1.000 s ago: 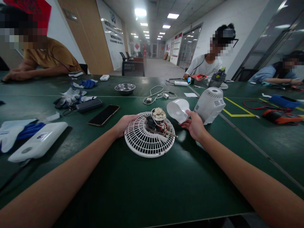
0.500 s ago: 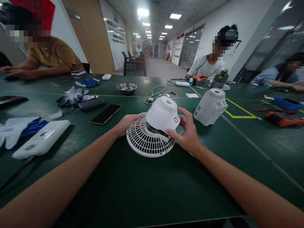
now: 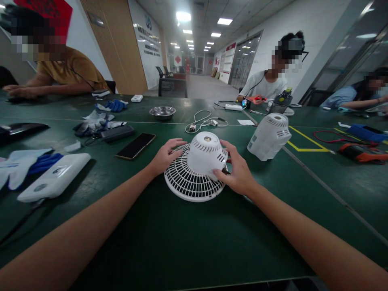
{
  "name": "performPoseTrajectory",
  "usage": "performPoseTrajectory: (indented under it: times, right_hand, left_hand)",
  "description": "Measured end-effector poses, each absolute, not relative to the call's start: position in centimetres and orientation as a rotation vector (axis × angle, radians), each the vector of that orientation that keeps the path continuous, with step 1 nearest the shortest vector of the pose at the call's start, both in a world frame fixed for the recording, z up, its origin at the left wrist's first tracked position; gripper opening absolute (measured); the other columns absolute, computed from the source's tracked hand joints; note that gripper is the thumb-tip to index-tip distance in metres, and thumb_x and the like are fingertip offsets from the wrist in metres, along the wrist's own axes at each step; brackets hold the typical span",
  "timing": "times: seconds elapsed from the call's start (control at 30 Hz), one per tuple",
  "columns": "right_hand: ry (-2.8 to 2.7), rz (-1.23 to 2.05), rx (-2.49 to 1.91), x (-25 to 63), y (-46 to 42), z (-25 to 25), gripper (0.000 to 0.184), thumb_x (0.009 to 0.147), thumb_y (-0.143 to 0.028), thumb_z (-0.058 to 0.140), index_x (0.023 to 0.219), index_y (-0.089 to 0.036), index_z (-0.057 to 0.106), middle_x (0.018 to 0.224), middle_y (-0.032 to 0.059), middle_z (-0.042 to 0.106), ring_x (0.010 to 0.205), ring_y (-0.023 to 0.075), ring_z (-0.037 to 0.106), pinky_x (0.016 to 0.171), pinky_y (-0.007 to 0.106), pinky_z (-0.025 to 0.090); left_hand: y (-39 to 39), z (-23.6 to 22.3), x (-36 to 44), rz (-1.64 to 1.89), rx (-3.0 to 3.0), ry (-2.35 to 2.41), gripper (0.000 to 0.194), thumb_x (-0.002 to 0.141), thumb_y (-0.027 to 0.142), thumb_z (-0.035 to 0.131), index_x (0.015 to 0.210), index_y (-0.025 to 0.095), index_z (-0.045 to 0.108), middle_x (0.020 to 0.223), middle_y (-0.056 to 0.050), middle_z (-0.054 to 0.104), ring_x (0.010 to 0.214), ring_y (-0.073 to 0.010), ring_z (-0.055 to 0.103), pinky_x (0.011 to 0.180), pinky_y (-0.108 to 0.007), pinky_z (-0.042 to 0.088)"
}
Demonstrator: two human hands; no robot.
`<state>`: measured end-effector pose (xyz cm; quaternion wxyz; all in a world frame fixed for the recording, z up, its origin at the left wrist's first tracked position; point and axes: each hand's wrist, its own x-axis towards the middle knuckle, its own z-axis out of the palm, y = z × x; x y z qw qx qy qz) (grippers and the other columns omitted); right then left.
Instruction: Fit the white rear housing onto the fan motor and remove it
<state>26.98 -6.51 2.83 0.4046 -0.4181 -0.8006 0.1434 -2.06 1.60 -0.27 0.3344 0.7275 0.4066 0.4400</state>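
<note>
A round white fan grille (image 3: 184, 188) lies on the green table in front of me. On it sits a white domed motor cover (image 3: 204, 155) with vent slots and a hole in its top. My right hand (image 3: 239, 171) grips the cover's right side, thumb in front and fingers behind. Over the grille's left edge, my left hand (image 3: 167, 155) has its fingers stretched toward the cover; whether they touch the grille is unclear. A second white housing (image 3: 269, 137) stands to the right, beyond my right hand.
Left of the grille are a phone (image 3: 136, 146), a white power bank (image 3: 56, 178) and work gloves (image 3: 21, 165). Behind it lie a white cable (image 3: 201, 121) and a metal bowl (image 3: 162, 112). An orange-black meter (image 3: 362, 153) is far right. Several people sit around the table.
The motor cover has come down from a tilt to sit more level on the grille. My left hand has moved from the grille's rim to above it, fingers extended. My right hand keeps its grip.
</note>
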Motion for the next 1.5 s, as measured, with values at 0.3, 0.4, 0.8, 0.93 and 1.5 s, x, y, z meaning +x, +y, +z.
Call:
performPoseTrajectory:
  times: [0.3, 0.4, 0.8, 0.93, 1.5]
  right_hand:
    - [-1.974, 0.585, -1.034, 27.5, -6.1, 3.2, 0.085, 0.078, -0.046, 0.080, 0.151, -0.032, 0.039, 0.144, 0.0107, 0.057, 0.123, 0.0348, 0.060, 0.103, 0.061, 0.052]
    - [-2.024, 0.555, -0.984, 27.5, -6.2, 3.6, 0.085, 0.077, -0.046, 0.082, 0.150, -0.031, 0.042, 0.146, 0.0109, 0.056, 0.126, 0.0346, 0.059, 0.104, 0.059, 0.051]
    - [-2.084, 0.396, -1.033, 26.7, -6.6, 3.7, 0.085, 0.078, -0.046, 0.080, 0.151, -0.033, 0.038, 0.151, 0.0098, 0.053, 0.133, 0.0356, 0.054, 0.111, 0.064, 0.043]
    - [-2.075, 0.428, -1.042, 26.7, -6.7, 3.7, 0.083, 0.079, -0.045, 0.079, 0.151, -0.034, 0.038, 0.149, 0.0098, 0.053, 0.131, 0.0362, 0.055, 0.107, 0.063, 0.047]
    - [-2.064, 0.272, -1.081, 27.1, -6.7, 3.4, 0.079, 0.074, -0.055, 0.081, 0.138, -0.029, 0.043, 0.124, 0.0110, 0.061, 0.109, 0.0342, 0.063, 0.095, 0.058, 0.052]
  left_hand:
    - [-1.2, 2.1, -0.6, 0.968, 2.329, 0.909, 0.054, 0.081, 0.049, 0.075, 0.127, 0.024, 0.068, 0.129, -0.011, 0.067, 0.117, -0.0356, 0.057, 0.109, -0.053, 0.037]
    - [-1.4, 2.1, -0.2, 0.967, 2.383, 0.910, 0.056, 0.078, 0.051, 0.078, 0.124, 0.022, 0.069, 0.127, -0.013, 0.065, 0.114, -0.0355, 0.056, 0.105, -0.054, 0.040]
    - [-1.6, 2.1, -0.1, 0.928, 2.401, 0.849, 0.055, 0.077, 0.048, 0.080, 0.123, 0.020, 0.069, 0.126, -0.014, 0.063, 0.125, -0.0373, 0.051, 0.110, -0.056, 0.039]
    - [-1.7, 2.2, 0.0, 0.919, 2.426, 0.838, 0.055, 0.080, 0.050, 0.077, 0.124, 0.019, 0.068, 0.127, -0.015, 0.062, 0.126, -0.0371, 0.050, 0.112, -0.057, 0.037]
    - [-2.3, 2.6, 0.3, 0.979, 2.288, 0.988, 0.059, 0.071, 0.042, 0.086, 0.123, 0.021, 0.070, 0.131, -0.015, 0.066, 0.121, -0.0390, 0.056, 0.114, -0.059, 0.033]
